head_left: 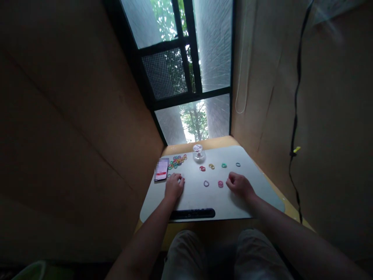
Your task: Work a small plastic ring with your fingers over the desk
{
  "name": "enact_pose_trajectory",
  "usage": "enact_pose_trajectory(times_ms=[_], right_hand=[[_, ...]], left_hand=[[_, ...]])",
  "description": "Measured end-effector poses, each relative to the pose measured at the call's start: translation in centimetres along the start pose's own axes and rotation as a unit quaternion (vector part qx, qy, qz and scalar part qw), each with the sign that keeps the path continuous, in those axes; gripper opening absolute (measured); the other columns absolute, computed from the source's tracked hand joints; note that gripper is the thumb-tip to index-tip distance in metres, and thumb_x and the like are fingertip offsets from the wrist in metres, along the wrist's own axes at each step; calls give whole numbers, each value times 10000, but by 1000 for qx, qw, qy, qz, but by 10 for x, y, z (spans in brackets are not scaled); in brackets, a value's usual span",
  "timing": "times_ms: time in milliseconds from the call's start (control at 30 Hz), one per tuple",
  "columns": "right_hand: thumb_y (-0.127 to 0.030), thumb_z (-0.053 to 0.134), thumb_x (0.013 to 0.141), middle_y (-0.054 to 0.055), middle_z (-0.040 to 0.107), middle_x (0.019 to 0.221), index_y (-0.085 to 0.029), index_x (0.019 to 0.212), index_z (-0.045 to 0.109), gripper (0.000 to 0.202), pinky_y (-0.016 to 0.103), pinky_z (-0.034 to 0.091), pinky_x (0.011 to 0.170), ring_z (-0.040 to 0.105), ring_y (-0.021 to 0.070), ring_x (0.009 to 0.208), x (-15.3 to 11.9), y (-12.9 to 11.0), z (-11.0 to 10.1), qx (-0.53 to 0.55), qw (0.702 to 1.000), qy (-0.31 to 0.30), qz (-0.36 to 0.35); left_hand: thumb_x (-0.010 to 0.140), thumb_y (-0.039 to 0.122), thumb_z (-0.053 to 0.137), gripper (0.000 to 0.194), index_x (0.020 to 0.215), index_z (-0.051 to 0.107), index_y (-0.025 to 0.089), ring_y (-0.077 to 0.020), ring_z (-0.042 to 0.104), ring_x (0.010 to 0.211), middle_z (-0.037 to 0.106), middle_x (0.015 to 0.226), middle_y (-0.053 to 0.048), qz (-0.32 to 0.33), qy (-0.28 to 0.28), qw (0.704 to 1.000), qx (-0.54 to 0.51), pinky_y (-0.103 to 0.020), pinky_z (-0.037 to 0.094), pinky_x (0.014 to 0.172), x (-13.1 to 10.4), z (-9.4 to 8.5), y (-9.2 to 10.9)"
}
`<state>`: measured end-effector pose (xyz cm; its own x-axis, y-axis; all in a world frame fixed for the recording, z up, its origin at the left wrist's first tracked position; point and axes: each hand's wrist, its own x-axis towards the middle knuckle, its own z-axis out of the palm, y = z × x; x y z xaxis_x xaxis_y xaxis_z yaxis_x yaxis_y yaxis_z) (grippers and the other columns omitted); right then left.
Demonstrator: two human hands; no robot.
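Note:
My left hand [174, 186] rests palm down on the white board, its fingers bent and drawn together; whatever they may hold is hidden. Just beyond it lies a pile of coloured bands [177, 161]. My right hand [239, 184] is closed in a fist on the board's right side, and its inside cannot be seen. Next to that fist lie pink bands [220, 184], with a purple band [206, 183] further left. Behind them is a row of red bands [202, 168], yellow bands [211, 166], green bands [224, 165] and a dark blue-grey band [238, 164].
A phone [161, 170] lies at the board's left edge. A clear plastic container [199, 154] stands at the back. Along the near edge of the white board [198, 198] runs a dark slot [192, 213]. Walls flank both sides, and a black cord [295, 105] hangs at the right.

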<state>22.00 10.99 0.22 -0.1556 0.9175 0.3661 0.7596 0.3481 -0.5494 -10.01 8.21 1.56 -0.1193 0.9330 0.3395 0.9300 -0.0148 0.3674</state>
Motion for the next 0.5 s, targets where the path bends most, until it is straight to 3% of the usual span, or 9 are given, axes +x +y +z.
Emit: enact_pose_trajectory(times_ms=[300, 400, 500], right_hand=[[-238, 497, 769, -16, 525, 556, -208, 623, 490, 149, 255, 239, 532, 454, 134, 526, -3, -4, 0, 12, 1000, 5, 12], [-222, 502, 767, -13, 540, 568, -203, 627, 499, 141, 252, 237, 530, 452, 130, 525, -3, -4, 0, 10, 1000, 7, 19], [-211, 501, 777, -8, 554, 577, -199, 643, 507, 134, 247, 243, 537, 467, 132, 540, -2, -5, 1, 6, 1000, 10, 25]], left_hand=[[848, 257, 532, 133, 741, 601, 217, -235, 586, 1070, 670, 1060, -71, 14, 35, 998, -43, -381, 425, 1006, -18, 2, -5], [852, 257, 521, 136, 743, 595, 221, -250, 565, 1148, 670, 1129, -77, 3, 34, 999, -32, -395, 362, 1087, -15, 5, -7], [862, 267, 513, 138, 770, 602, 214, -262, 570, 1147, 668, 1142, -92, -15, 28, 999, -14, -402, 371, 1064, -4, 7, -4]])
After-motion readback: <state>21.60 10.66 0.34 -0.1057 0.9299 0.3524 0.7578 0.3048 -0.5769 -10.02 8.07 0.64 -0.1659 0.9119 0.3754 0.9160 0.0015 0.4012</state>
